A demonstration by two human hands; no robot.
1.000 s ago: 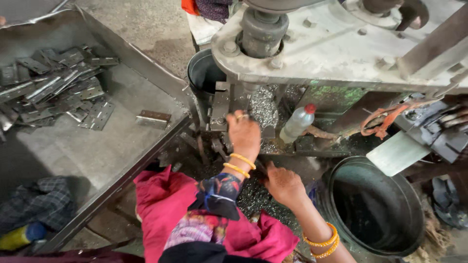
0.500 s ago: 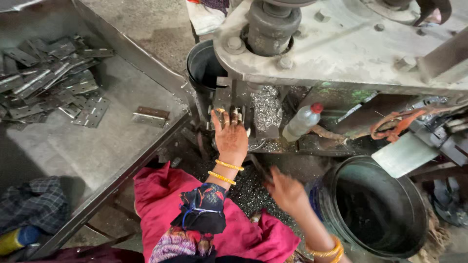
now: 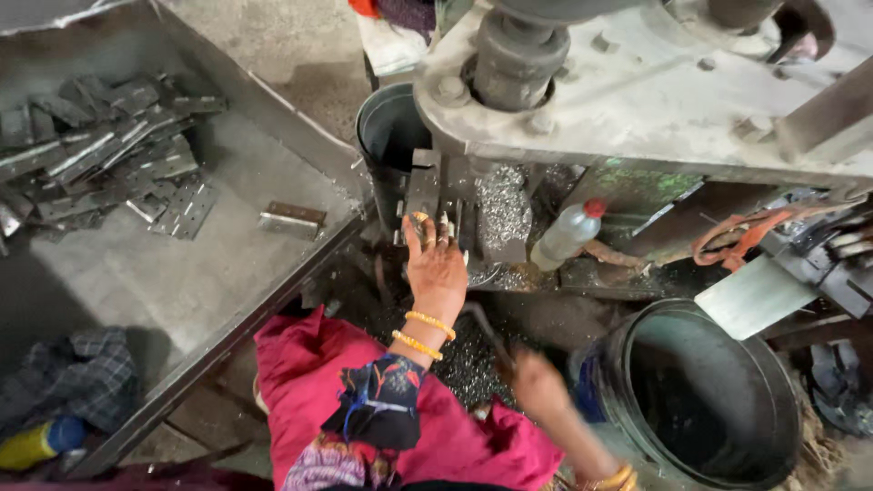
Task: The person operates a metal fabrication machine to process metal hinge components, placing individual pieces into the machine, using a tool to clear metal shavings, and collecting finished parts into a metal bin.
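Left hand (image 3: 436, 264) having advanced farther into press (image 3: 637, 100) since earlier frame, now resting at die area, fingers (image 3: 420, 227) spread narrow, pressing small metal piece (image 3: 424, 193) against die; exact grip unclear. Right hand (image 3: 538, 386) having dropped nearer, blurred, fingers curling around thin dark rod (image 3: 482, 329). Loose metal chips (image 3: 502, 209) lying right of left hand. Plastic bottle (image 3: 568, 235) leaning farther right. Black bucket (image 3: 705, 400) standing near right. Hinge plates (image 3: 109, 159) piling in tray (image 3: 182, 300), far left.
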